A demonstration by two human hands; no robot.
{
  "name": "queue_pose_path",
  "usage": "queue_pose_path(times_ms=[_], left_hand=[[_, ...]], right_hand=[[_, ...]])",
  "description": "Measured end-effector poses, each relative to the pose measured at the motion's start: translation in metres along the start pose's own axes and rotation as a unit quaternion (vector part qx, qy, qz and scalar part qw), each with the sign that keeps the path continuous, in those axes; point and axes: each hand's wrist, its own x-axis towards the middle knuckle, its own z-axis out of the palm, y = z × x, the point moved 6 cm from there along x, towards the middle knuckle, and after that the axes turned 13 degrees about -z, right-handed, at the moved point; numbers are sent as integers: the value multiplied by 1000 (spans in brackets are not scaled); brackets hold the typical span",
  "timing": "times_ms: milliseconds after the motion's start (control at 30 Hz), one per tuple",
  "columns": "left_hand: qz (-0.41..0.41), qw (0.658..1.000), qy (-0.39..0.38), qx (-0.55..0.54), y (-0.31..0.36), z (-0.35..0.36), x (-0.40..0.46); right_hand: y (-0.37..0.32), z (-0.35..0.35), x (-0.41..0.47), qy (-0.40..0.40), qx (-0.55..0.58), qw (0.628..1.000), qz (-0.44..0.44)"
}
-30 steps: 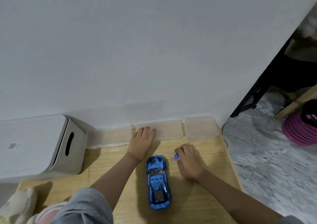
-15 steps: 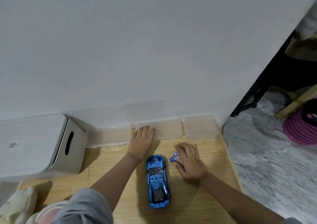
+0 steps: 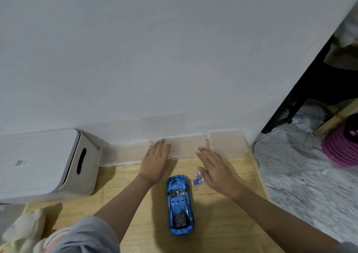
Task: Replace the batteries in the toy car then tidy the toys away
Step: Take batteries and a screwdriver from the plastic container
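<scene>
On table (image 3: pixel 222 223): blue toy car (image 3: pixel 179 204), 2 batteries (image 3: pixel 199 178) just R of it; both hands flat, left hand (image 3: pixel 156 161) & right hand (image 3: pixel 217 171), fingers straight, holding nothing.

wooden table (image 3: pixel 222 223) | toy car (image 3: pixel 179 204) | two batteries (image 3: pixel 199 177) | clear boxes (image 3: pixel 186 146)

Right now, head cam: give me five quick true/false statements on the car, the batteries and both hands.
1. The blue toy car sits on its wheels on the wooden table. True.
2. The right hand grips a battery. False: its fingers are straight and hold nothing.
3. Two batteries lie on the table between the car and the right hand. True.
4. The left hand is holding the car. False: it is flat, up by the clear plastic boxes, apart from the car.
5. A pink basket stands on the table. False: it is on the marble floor at right.
</scene>
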Motion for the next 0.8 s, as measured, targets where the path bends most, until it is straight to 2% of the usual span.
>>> queue_pose_path(times_ms=[100,233,400,600,800], left_hand=[[19,1000,-5,-10,-5,2,0],[17,999,-30,-27,-4,3,1],[21,998,-56,-15,-3,10,2],[24,998,-58,-29,-3,10,4],[16,998,-61,10,2,12,2]], right_hand=[[6,2,21,-25,-31,999,-24],[21,18,35,-126,-36,991,-6],[14,14,44,-219,-78,972,-35],[9,15,48,-286,-95,953,-37],[5,13,47,-287,-116,950,-47]])
